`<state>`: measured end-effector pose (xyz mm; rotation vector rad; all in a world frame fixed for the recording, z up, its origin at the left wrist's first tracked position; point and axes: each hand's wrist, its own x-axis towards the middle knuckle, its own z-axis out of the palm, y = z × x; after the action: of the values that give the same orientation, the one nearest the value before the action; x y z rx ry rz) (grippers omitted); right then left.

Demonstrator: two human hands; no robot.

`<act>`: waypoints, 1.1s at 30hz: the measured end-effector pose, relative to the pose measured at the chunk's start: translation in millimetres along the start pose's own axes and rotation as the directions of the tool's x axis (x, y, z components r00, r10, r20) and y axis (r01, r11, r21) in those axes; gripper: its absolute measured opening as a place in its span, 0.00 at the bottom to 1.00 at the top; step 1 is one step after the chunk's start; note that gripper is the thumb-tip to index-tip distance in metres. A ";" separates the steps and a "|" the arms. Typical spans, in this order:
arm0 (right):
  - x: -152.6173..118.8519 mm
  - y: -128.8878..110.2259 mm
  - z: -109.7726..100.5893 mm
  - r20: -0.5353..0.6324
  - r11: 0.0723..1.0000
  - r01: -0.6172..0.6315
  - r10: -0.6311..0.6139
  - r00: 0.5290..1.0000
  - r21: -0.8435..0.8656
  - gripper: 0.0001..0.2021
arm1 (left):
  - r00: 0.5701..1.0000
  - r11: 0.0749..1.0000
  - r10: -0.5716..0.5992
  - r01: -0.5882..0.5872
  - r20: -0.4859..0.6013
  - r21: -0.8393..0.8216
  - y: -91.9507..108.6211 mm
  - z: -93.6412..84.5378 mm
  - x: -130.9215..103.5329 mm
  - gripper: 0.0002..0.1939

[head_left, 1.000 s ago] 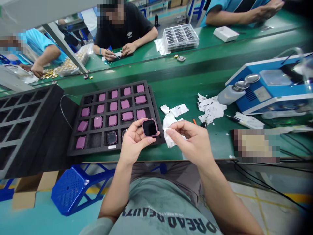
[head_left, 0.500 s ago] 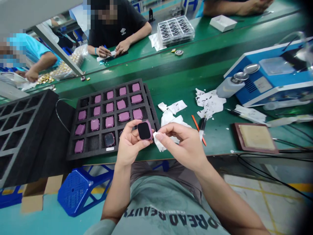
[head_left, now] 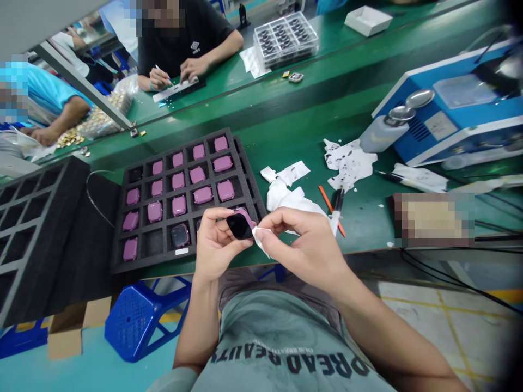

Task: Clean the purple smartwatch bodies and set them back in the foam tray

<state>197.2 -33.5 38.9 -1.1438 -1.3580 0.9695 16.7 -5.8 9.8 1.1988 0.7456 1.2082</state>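
My left hand [head_left: 216,239] grips a purple smartwatch case [head_left: 240,225] by its edges, the black screen facing up toward me. Pinched in my right hand [head_left: 302,237] is a white wipe [head_left: 261,239], which meets the right edge of the case. Just beyond and to the left lies a black foam tray [head_left: 153,242] holding several purple watch cases [head_left: 178,206] in its pockets. One watch [head_left: 180,235] in the near row shows its dark screen. Crumpled white wipes [head_left: 292,201] lie on the green bench behind my right hand.
An orange stick [head_left: 326,201] and a black-tipped syringe [head_left: 338,202] lie right of the wipes. Farther right stand a pump bottle [head_left: 382,133] and a blue machine [head_left: 433,122]. Another foam tray [head_left: 36,228] is at left. A co-worker [head_left: 183,49] sits opposite, near a clear parts box [head_left: 286,41].
The watch case has tilted in my left hand, and the wipe has shifted to its lower right edge. My view has moved slightly. The co-worker opposite has moved their hands.
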 end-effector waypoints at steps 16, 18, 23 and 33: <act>9.0 4.0 -0.5 0.052 0.982 -0.126 0.120 0.991 0.141 0.06 | 0.995 0.998 -0.035 0.039 -0.091 0.045 1.2 5.5 0.2 0.32; 5.3 5.0 -1.4 0.053 0.980 -0.132 0.126 0.991 0.147 0.06 | 0.996 0.998 -0.038 0.042 -0.083 0.044 0.9 5.1 0.3 0.32; 5.8 6.3 -5.4 0.059 0.982 -0.131 0.125 0.990 0.132 0.06 | 0.999 1.000 -0.014 0.015 -0.032 0.025 2.2 6.1 1.0 0.29; 23.9 2.5 -7.6 0.074 0.981 -0.115 0.104 0.992 0.157 0.04 | 0.997 0.993 -0.074 0.072 0.019 0.089 4.0 6.7 0.7 0.26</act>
<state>205.6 -10.0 42.5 -1.0812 -1.2538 1.1833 21.9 -7.4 15.5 1.2449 0.8270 1.1099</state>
